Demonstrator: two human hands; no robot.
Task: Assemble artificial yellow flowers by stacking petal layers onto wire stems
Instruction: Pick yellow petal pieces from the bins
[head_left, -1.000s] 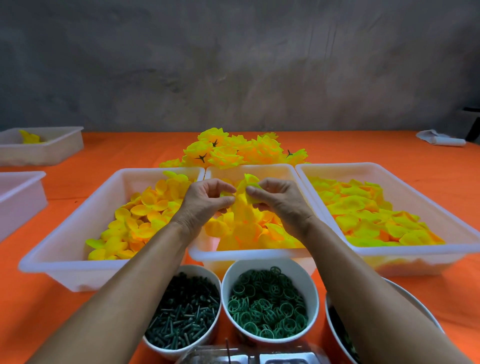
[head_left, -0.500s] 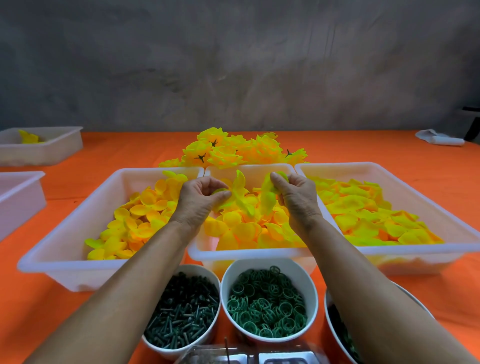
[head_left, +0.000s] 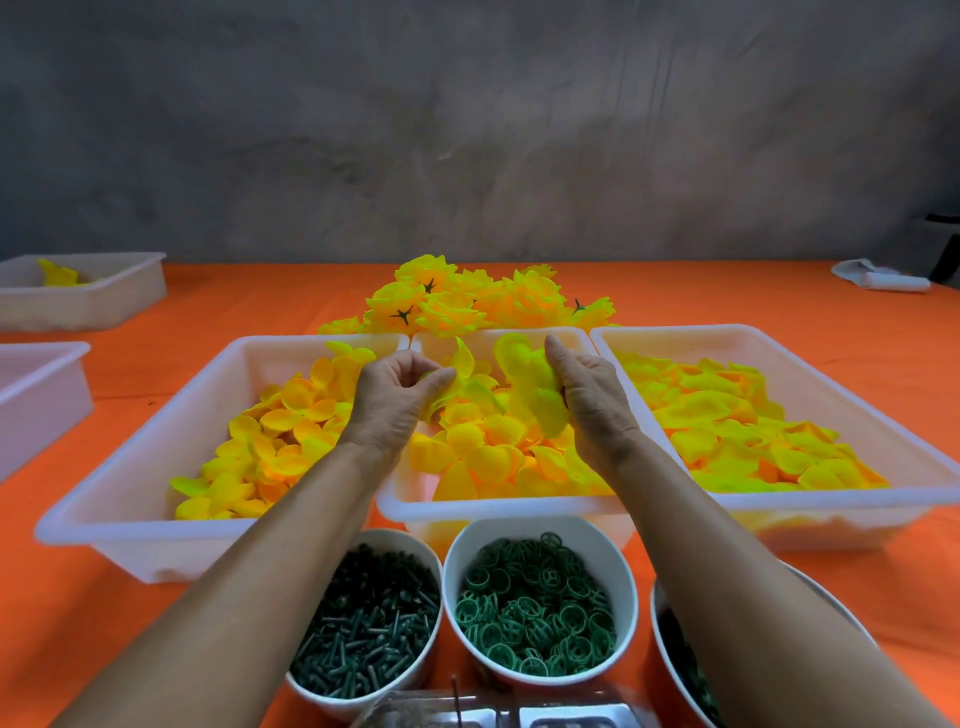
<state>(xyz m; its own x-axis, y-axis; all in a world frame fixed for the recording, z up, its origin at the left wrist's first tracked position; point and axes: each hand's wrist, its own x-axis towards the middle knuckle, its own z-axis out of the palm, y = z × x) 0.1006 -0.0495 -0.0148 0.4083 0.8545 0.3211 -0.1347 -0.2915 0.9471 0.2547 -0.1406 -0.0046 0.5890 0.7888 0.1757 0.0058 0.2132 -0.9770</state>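
Both hands hover over the middle white tray (head_left: 498, 506) of yellow-orange petals. My left hand (head_left: 397, 397) pinches a small yellow-green petal layer (head_left: 462, 364) at its fingertips. My right hand (head_left: 589, 395) holds a larger yellow-green petal layer (head_left: 535, 389) that hangs against its palm. The two layers are apart. Finished yellow flowers (head_left: 467, 301) lie heaped behind the trays. No wire stem shows in either hand.
White trays of petals stand at left (head_left: 135, 540) and right (head_left: 930, 483). In front are a bowl of dark green pegs (head_left: 363, 629), a bowl of green rings (head_left: 535, 608) and a third bowl (head_left: 670, 618). Two more trays sit far left (head_left: 119, 291).
The hands, together on one clump of petals a second ago, have pulled apart. Each now holds its own layer, the right hand drawn to the right.
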